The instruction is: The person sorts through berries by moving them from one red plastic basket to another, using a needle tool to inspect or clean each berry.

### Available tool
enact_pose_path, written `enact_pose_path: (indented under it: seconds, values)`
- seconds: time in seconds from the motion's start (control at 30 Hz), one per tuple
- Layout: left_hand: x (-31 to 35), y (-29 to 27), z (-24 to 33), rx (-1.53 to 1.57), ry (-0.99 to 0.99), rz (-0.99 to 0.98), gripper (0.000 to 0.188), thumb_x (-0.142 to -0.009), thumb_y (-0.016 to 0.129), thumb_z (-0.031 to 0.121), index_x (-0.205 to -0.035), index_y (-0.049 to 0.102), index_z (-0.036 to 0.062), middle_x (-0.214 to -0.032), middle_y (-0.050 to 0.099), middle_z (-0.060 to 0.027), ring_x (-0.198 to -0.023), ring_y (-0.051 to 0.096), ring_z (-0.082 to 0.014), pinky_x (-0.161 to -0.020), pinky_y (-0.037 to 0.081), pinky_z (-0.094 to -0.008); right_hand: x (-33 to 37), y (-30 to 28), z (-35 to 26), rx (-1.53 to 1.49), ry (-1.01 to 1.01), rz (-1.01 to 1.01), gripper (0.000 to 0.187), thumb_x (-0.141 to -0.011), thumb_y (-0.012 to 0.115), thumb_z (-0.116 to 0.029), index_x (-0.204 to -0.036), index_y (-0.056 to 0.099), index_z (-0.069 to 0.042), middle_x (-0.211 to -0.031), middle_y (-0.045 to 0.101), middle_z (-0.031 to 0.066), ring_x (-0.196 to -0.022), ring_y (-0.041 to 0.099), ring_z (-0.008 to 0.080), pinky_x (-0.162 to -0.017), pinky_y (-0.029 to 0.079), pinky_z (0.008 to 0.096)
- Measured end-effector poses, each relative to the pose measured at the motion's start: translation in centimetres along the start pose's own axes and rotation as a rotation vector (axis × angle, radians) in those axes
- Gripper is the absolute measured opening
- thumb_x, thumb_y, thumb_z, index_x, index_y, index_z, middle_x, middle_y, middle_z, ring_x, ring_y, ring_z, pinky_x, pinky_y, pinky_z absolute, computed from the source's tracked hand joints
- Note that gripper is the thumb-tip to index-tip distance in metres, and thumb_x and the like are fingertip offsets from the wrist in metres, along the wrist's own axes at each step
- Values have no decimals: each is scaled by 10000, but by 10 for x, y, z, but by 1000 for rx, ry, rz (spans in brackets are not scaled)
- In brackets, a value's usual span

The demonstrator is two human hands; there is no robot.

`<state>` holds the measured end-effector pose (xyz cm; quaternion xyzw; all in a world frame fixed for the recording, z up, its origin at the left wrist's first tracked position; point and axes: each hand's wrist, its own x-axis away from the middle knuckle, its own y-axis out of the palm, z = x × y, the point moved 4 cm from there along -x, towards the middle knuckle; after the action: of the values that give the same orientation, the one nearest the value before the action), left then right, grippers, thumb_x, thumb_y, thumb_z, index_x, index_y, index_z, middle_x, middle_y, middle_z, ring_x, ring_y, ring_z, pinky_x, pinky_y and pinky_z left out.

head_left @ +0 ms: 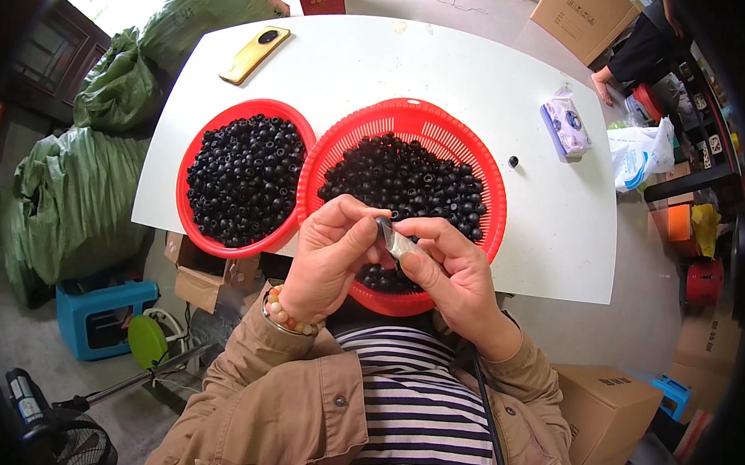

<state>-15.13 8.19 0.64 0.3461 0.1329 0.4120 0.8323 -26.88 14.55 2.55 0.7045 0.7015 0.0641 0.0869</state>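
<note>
At the left of the table (347, 44) stands the left basket (204, 135), red and filled with a pile of round black pieces (246, 181), many showing a hole. A phone (254, 55) lies beyond it, on the far side.

The left hand (330, 251) comes next, a bracelet (288, 314) at its wrist. Its grip is together, thumb and forefinger pinching one small dark piece (383, 222) above the near part of the right basket (407, 106). Just right of this piece is a short, pale tool (402, 246); its working end is too small and covered to make out. The right hand (462, 282) has its grip clamped on the tool, thumb on the near side, fingers curled on the far side.

For good control, the pinch should be firm enough to stop the small, round piece from turning, with the left fingertips clear of the tool's end. Short, light movements guided by the right thumb would suit better than force. Working over the right basket seems wise, since a slipped piece would likely drop among its pile (412, 180).

Farther right, a loose piece (513, 161) sits alone, then a tissue packet (566, 129).
</note>
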Motion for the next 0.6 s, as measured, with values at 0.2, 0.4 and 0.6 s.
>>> enact_pose_path:
  seconds: [0.2, 0.4, 0.6]
  values:
    - [-1, -2, -1, -74, 62, -6, 127, -848, 518, 90, -933, 543, -1, -795, 579, -48, -640, 534, -61, -608, 482, -207, 0, 3, 0, -44, -19, 14, 217, -859, 515, -112, -1047, 497, -3, -889, 592, 47, -825, 516, 53, -723, 407, 191]
    - [1, -2, -3, -166, 112, 2, 108, -849, 516, 86, -914, 542, 4, -807, 581, -51, -652, 534, -63, -605, 475, -207, -2, 1, -1, -48, 3, 29, 203, -872, 495, -125, -1026, 493, 7, -868, 590, 57, -818, 526, 64, -727, 413, 194]
    - [-1, 3, -4, 50, -57, -34, 138, -874, 484, 146, -908, 527, 20, -744, 544, -37, -607, 501, -67, -594, 481, -230, -1, -2, -3, -177, 8, 26, 188, -883, 473, -134, -1002, 477, 11, -852, 556, 26, -784, 501, 44, -703, 405, 181]
